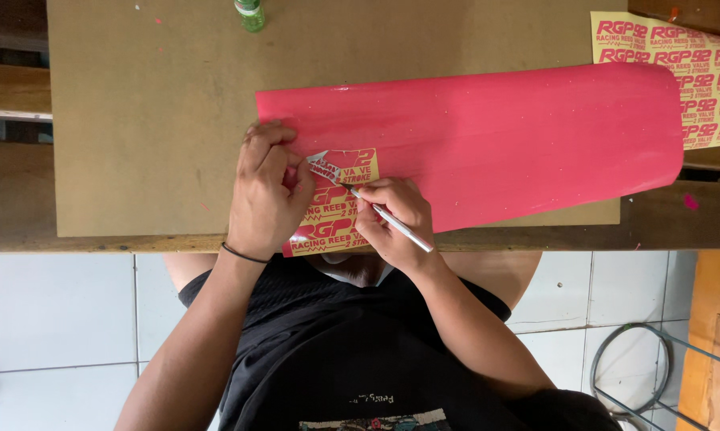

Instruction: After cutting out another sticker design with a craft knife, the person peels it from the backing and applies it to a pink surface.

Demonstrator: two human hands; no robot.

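1. Weeding in hand, by the look of it: right hand (396, 217) grips a slim white knife (392, 221) like a pen, its tip at the sticker strip (332, 203) on the red sheet (488, 136)
2. Left hand (268, 191), fingers curled, presses on the sheet's near-left corner and pinches a lifted scrap (318, 162) at the strip's top
3. Next move calls, I'd judge, for a light, shallow blade and a steady pull on the scrap so the letters stay put
4. Sheet lies on a brown board (152, 120), over a wooden bench (663, 219)
5. Right of the sheet, a printed sticker sheet (695, 64); beyond it, a green bottle (250, 14)
6. Below the sheet, white floor tiles (57, 319); wire rack (655, 375) lower right
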